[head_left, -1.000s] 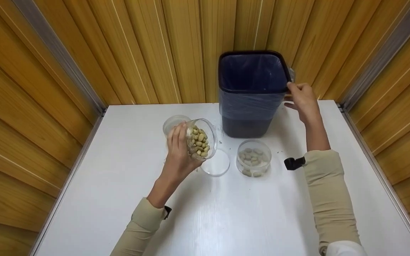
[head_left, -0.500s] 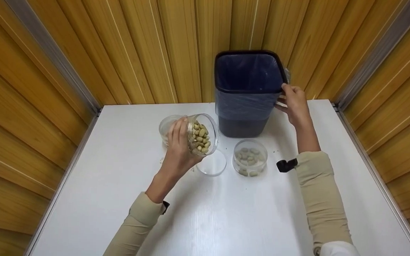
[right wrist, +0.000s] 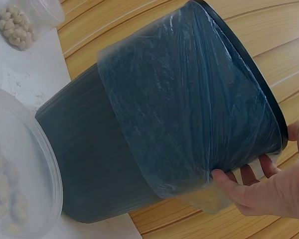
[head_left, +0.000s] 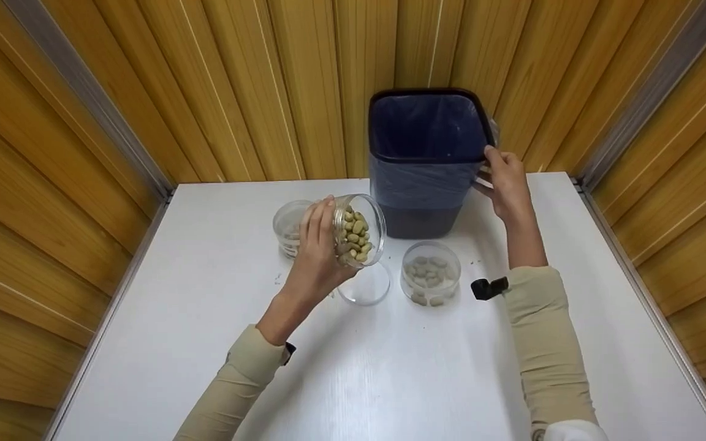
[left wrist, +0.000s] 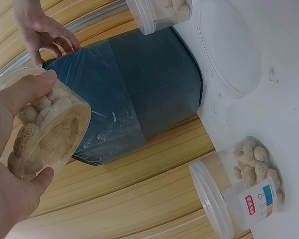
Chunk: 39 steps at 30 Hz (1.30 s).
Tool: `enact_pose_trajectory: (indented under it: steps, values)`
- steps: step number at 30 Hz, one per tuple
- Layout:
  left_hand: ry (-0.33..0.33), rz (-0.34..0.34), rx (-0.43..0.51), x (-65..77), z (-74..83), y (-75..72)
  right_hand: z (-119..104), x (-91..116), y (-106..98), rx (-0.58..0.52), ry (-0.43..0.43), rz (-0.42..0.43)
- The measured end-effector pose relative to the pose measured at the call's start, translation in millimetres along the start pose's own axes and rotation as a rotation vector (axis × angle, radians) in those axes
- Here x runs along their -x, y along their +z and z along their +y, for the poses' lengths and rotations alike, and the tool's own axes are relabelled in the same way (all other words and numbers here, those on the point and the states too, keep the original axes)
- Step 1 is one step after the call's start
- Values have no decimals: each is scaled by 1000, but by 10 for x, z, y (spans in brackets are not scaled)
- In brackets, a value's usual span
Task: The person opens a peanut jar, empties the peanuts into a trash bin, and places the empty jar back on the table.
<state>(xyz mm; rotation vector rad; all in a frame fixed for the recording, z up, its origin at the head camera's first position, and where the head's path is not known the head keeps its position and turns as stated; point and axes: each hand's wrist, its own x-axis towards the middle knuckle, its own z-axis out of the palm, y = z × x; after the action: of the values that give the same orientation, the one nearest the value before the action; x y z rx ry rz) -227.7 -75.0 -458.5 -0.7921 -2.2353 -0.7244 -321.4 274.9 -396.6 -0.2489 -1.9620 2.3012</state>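
- Standing near the back edge of a white table [head_left: 390, 373], the dark bin [head_left: 423, 219] is by a wall [head_left: 236, 92] that looks like yellow-brown wood.
- More walls like that rise on both sides of the bin, with a grey strip [head_left: 98, 104] in the corner to its left and another grey strip [head_left: 641, 92] in the corner to its right.
- Small crumbs [head_left: 277, 278] lie on the table in front of the bin and to its left.
- A see-through bag [head_left: 426, 184] lines the bin and folds down over its outside.
- The person's right hand [head_left: 508, 187] grips the bin at its front right corner, with the thumb at the rim and fingers on the side.
- The left hand [head_left: 316, 248] grips an open jar [head_left: 380, 223], held off the table, in front of the bin and to its left.
- That jar is tipped over sideways with its mouth to the right, and a bunch of nuts [head_left: 357, 236] is inside it.
- Right in front of the bin sits a short jar [head_left: 431, 248] with a cloudy lid on and pale nuts inside.
- To the left of the bin is a third jar [left wrist: 212, 199], lid on, with nuts and a bright sticker [left wrist: 259, 201].
- A flat clear lid [head_left: 365, 288] lies in front of the bin, a bit left.
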Motion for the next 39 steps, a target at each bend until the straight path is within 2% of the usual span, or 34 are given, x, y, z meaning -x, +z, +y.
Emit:
enact_pose_trajectory:
  steps: [10,16,24,28,32,39]
  values:
    - [3,-2,16,-120,31,42,-24,4,-33,-26,3,43]
    - [13,2,13,-171,28,11,-33,-9,-1,22,-1,13]
    - [73,6,-2,-286,-9,-56,-41,0,-14,105,5,15]
    - [85,6,-11,-425,-33,-75,-40,2,-6,98,15,33]
    - [102,11,-32,-624,-69,-111,-50,0,21,87,11,55]
    - [118,-32,-79,-907,-152,-107,-61,82,116,75,12,89]
